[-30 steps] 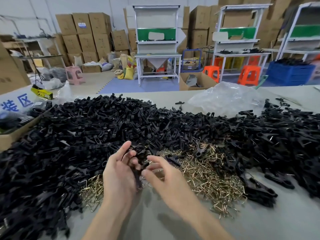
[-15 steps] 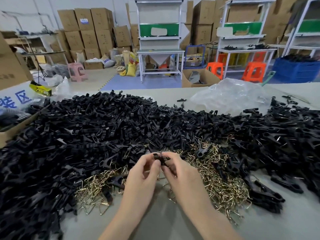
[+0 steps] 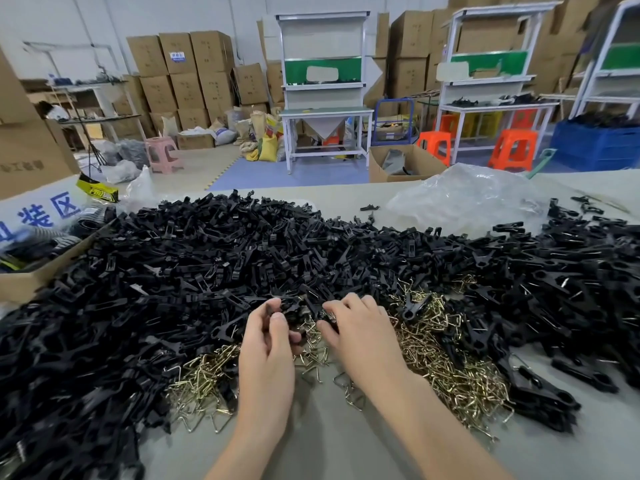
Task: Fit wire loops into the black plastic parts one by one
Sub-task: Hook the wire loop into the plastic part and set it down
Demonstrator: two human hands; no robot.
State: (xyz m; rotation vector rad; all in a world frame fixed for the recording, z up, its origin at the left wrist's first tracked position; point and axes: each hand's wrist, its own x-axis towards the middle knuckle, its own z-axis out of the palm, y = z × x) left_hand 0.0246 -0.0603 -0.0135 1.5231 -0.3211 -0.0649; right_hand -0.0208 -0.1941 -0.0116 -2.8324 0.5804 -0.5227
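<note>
The table (image 3: 329, 445) carries a broad heap of parts (image 3: 207, 265), sweeping from 8 o'clock of the hands over 12 to 4 o'clock. Loops (image 3: 450, 358) lie in a thinner spread, mostly at 3 to 5 o'clock of the right hand, with some at 7 o'clock of the left.

The left hand (image 3: 266, 355) curls thumb and fingers round one part (image 3: 290, 311), at 12 o'clock of its knuckles, at the heap's near edge. The right hand (image 3: 363, 341) has curled fingers just beside that part. Whether they pinch a loop I cannot tell.

Done well, I judge, the left holds the part steady, opening toward the right hand, and one loop end goes in before the other.

The parts are matt black and slim, many slotted or forked. The loops are brassy bent wire, likely to tangle.
</note>
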